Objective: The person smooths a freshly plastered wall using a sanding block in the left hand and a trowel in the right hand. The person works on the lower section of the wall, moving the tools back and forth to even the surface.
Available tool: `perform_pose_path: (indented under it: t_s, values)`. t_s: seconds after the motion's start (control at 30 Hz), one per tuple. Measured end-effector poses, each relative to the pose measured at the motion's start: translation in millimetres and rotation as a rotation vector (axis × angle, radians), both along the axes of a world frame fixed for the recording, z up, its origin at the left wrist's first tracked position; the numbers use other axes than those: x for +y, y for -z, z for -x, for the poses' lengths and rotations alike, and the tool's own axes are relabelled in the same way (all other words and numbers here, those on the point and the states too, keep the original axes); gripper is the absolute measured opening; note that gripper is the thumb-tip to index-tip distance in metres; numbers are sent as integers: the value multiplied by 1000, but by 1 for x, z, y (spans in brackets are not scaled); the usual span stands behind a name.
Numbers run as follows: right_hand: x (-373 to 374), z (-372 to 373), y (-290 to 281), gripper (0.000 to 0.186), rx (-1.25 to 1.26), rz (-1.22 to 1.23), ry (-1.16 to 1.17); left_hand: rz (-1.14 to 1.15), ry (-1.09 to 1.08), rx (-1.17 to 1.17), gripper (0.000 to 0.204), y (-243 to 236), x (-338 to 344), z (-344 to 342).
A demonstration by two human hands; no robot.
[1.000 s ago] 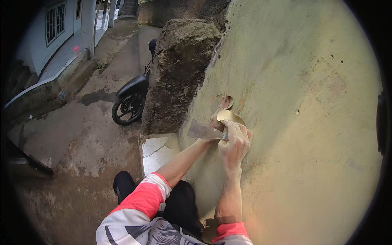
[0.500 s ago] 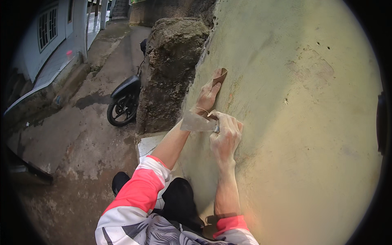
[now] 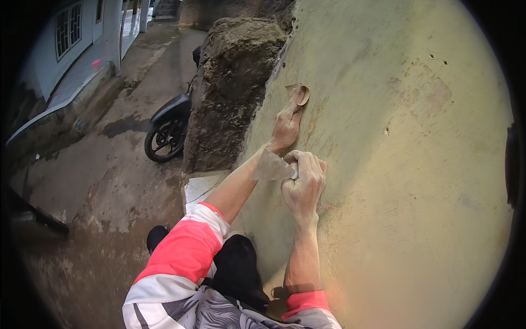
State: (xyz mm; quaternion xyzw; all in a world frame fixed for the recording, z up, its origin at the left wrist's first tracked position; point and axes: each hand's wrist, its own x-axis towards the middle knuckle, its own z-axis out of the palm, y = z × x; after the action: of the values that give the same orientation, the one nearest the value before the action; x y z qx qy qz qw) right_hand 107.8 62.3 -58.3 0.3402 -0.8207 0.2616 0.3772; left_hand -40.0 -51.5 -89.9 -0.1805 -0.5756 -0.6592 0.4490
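My left hand (image 3: 286, 127) reaches up along a greenish-yellow plastered wall (image 3: 416, 208), its fingers closed on a small curled piece of sandpaper (image 3: 304, 95) against the surface. Lower down and nearer to me, my right hand (image 3: 305, 181) is wrapped round the handle of a putty knife (image 3: 272, 167). The knife's broad, thin metal blade points left and overlaps my left wrist in the view. Most of the handle is hidden inside my fist. White dust coats both hands.
Left of the wall's edge stands a rough stone block (image 3: 233, 82). Behind it, a parked motorcycle (image 3: 169, 131) shows its front wheel. White tiles (image 3: 198, 189) lie by my legs. A patch of worn plaster (image 3: 427, 90) and small holes mark the wall. A white house (image 3: 74, 44) stands far left.
My left hand has moved a little farther up the wall, and the sandpaper now curls with its paler side showing. My right hand stays nearly in place with the putty knife.
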Motion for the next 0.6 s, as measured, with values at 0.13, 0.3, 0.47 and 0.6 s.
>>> perform_pose_path:
  t_s: [0.13, 0.3, 0.47, 0.6]
  values:
    - [0, 0, 1, 12, -21, 25, -12, 217, 12, 56, 53, 46, 13, -30]
    - [-5, -9, -6, 12, -348, 32, -63, 30, -50, -128, 53, -14, -36, 12]
    - [-1, -11, -21, 22, -524, 41, -7, 140, -42, -61, 56, 32, 19, -29]
    - [-8, -19, -26, 35, -496, -17, 36, 10, 58, -56, 58, 9, -11, 3]
